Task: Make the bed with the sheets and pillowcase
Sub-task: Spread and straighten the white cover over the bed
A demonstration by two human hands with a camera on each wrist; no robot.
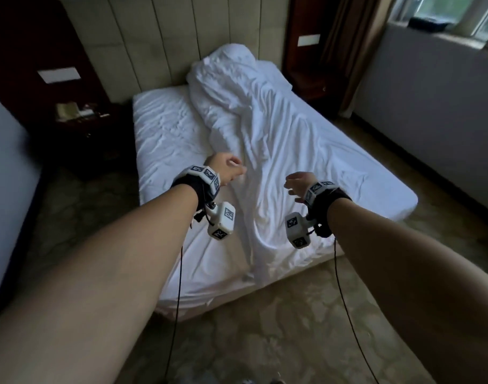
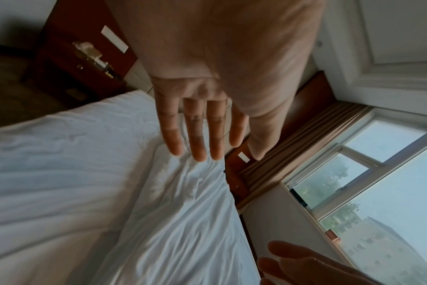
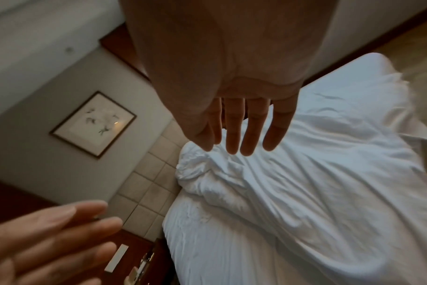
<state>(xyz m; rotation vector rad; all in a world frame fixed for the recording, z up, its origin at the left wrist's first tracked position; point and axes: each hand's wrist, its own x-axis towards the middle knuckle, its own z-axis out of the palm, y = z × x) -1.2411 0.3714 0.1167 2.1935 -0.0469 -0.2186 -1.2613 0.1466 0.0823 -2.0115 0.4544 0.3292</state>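
Readable text: none anywhere in the room.
Wrist cubes [image 1: 225,218]: black-and-white coded squares only, no letters.

The bed [image 1: 165,139] carries a white fitted sheet [image 1: 159,128], wrinkled and stretched over the mattress, with its foot corner nearest the camera. A second white sheet [image 1: 279,145] lies loose on top — crumpled, covering the bed's right half and running from the headboard end down to the foot edge, where it droops over the side. At the head of the bed this loose sheet bunches into a rumpled mound [image 1: 226,65] leaning against the headboard — whether a pillow sits under it cannot be told.
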